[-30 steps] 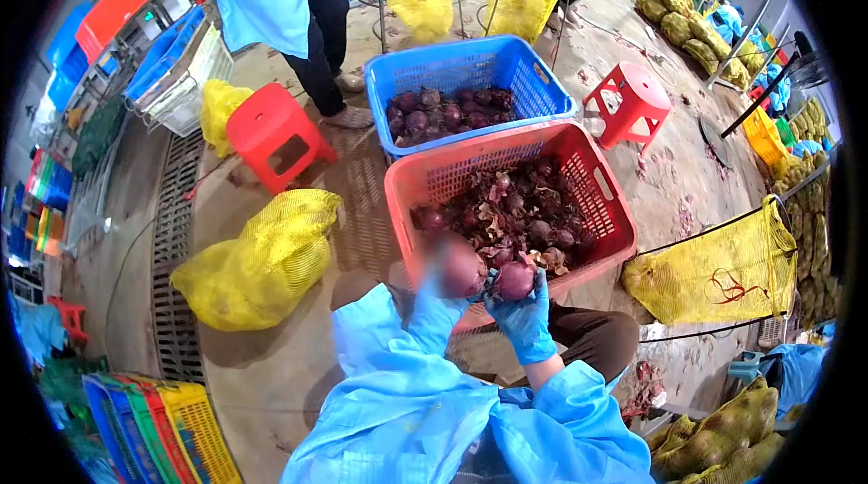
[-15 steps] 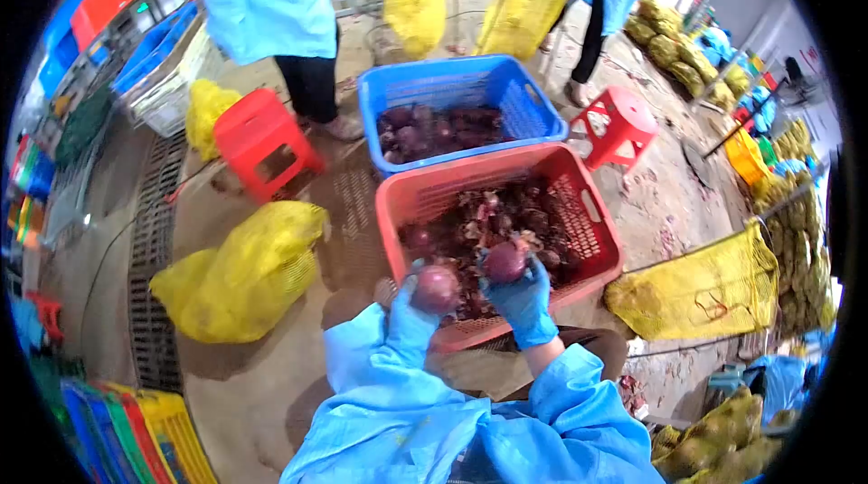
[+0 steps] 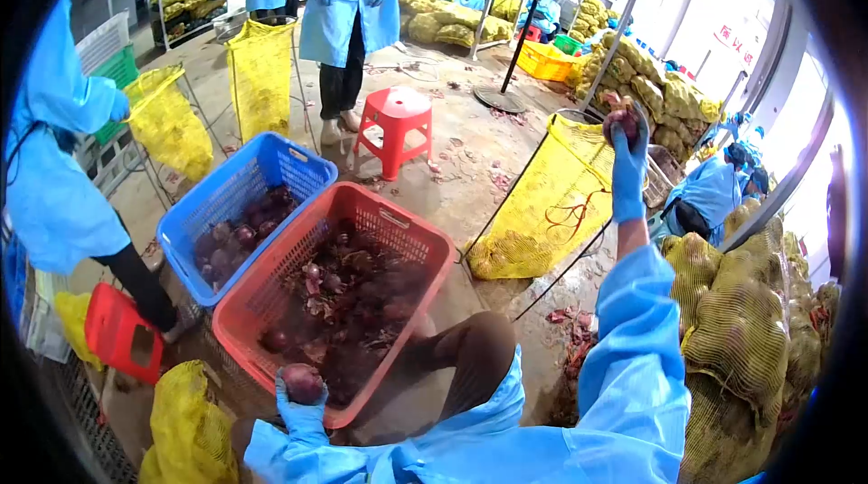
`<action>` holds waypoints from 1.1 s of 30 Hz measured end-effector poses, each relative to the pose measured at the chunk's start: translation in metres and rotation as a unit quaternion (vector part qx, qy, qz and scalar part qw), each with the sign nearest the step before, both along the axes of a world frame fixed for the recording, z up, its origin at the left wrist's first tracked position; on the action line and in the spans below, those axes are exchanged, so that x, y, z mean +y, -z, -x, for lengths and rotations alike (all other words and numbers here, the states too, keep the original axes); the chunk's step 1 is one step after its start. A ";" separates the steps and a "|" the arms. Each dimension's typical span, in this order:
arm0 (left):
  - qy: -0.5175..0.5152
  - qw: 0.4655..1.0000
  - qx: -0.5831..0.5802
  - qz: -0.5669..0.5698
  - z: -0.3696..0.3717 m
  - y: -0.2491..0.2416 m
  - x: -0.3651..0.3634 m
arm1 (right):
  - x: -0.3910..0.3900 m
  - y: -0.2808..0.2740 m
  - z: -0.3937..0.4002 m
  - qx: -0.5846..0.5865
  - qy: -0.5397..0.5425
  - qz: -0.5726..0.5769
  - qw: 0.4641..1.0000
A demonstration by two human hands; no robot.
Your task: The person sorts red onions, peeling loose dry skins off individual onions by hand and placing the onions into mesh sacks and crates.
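My left hand (image 3: pixel 303 418), in a blue glove, is closed round a red onion (image 3: pixel 304 383) at the near edge of the red plastic crate (image 3: pixel 425 244). In the crate lie onions (image 3: pixel 333 282) among loose dark skins. Stretched far out to the right, my gloved right hand (image 3: pixel 630 172) grips another red onion (image 3: pixel 624 120) with some loose skin at its top. That hand is over the upper right part of a yellow mesh bag (image 3: pixel 579 172) hung on a frame, with a bulge of onions at its bottom.
A blue crate (image 3: pixel 312 167) of onions adjoins the red one. Red stools (image 3: pixel 398 113) stand beyond and to the left. Full mesh sacks (image 3: pixel 737 303) are stacked at right. Co-workers in blue gowns stand ahead and at left. A pedestal fan (image 3: pixel 511 77) stands behind.
My view has turned right. My right hand has swung from over the red crate out to the yellow bag with its onion. The left hand still holds its onion near the crate.
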State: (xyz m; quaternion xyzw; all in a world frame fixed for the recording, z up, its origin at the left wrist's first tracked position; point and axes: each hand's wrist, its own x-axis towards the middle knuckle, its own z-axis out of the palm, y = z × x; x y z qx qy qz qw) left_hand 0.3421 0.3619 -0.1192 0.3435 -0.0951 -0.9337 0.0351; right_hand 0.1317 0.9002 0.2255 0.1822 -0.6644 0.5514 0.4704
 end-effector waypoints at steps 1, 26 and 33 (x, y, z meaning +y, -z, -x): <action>0.014 1.000 -0.006 -0.015 0.000 0.002 0.001 | 0.025 0.002 0.007 -0.063 0.120 -0.022 0.991; 0.248 0.877 0.166 0.377 0.052 -0.142 0.079 | 0.018 0.026 0.002 0.056 0.232 -0.088 0.967; 0.139 0.922 0.020 0.362 0.030 -0.078 0.000 | -0.007 0.039 -0.011 -0.100 0.138 -0.099 0.980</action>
